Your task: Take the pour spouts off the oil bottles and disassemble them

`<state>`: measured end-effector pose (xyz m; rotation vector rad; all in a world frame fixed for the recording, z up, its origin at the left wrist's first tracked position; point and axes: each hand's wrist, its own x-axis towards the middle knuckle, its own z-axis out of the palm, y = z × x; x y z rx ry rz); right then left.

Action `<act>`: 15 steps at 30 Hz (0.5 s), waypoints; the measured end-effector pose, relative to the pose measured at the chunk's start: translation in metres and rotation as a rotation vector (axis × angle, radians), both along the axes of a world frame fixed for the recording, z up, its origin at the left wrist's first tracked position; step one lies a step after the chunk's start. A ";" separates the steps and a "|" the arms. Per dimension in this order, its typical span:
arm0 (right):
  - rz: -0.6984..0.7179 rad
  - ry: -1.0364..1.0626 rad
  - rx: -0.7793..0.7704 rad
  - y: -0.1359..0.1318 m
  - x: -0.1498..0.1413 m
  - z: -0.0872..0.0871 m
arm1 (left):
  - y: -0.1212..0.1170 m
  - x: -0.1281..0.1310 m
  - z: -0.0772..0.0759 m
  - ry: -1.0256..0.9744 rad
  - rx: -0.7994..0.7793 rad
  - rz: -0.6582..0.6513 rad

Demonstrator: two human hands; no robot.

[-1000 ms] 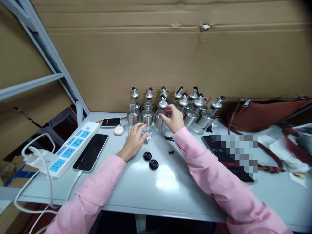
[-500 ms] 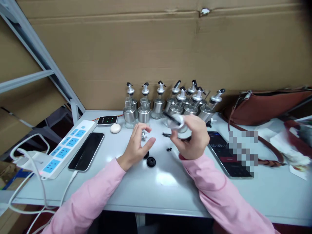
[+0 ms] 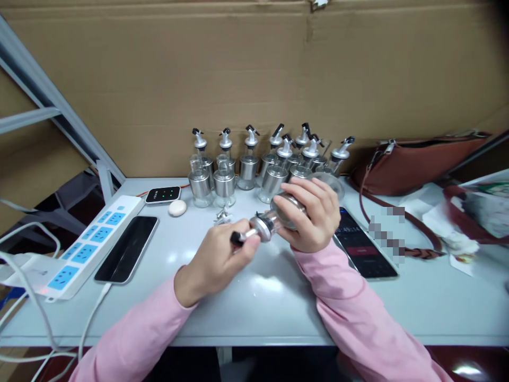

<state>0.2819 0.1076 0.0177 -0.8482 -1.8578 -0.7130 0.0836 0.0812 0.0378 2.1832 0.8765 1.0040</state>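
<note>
A glass oil bottle (image 3: 287, 211) with a steel sleeve lies tilted in the air, its neck toward the left. My right hand (image 3: 310, 215) is wrapped round its body. With thumb and fingers, my left hand (image 3: 217, 260) grips the silver pour spout (image 3: 262, 227) at the neck; the spout's black flap (image 3: 237, 239) sticks out between thumb and fingers. Just beyond my left hand, small silver spout pieces (image 3: 222, 215) lie on the table.
Several bottles with spouts (image 3: 248, 164) stand along the cardboard wall; two without spouts (image 3: 200, 185) are at the left front. A power strip (image 3: 85, 246), a phone (image 3: 127, 249) and a white round case (image 3: 177, 208) lie left. Another phone (image 3: 368, 249) and a brown bag (image 3: 429, 164) are right.
My left hand has closed on the spout. My right hand has turned the bottle so the spout points left. The small black parts on the table are no longer visible.
</note>
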 end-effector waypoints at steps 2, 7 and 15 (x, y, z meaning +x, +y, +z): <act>-0.016 -0.057 0.026 0.002 0.003 0.002 | -0.002 -0.001 -0.001 0.027 0.183 -0.033; 0.095 -0.190 0.096 0.002 0.000 0.009 | 0.001 -0.002 -0.005 -0.002 0.362 -0.081; 0.243 0.169 -0.150 0.003 0.004 0.004 | 0.007 -0.010 -0.012 -0.167 0.611 -0.165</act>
